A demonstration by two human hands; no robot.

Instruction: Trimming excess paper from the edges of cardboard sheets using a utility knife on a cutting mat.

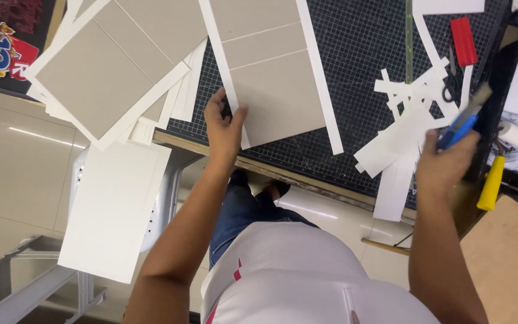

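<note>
My left hand (224,127) grips the near left corner of a white sheet with grey board panels glued on it (271,72), which lies on the dark gridded cutting mat (361,54). My right hand (445,162) is raised over the table's near right edge and holds a blue-handled cutter (464,120) pointing away from me. Just left of that hand lies a heap of white paper offcut strips (403,126).
A stack of similar grey-and-white sheets (109,66) overhangs the table at the left, with white sheets (115,210) on a stool below. A green ruler (409,36), red tool (464,41), scissors (449,90), yellow handle (491,183) and tape roll (515,135) sit at right.
</note>
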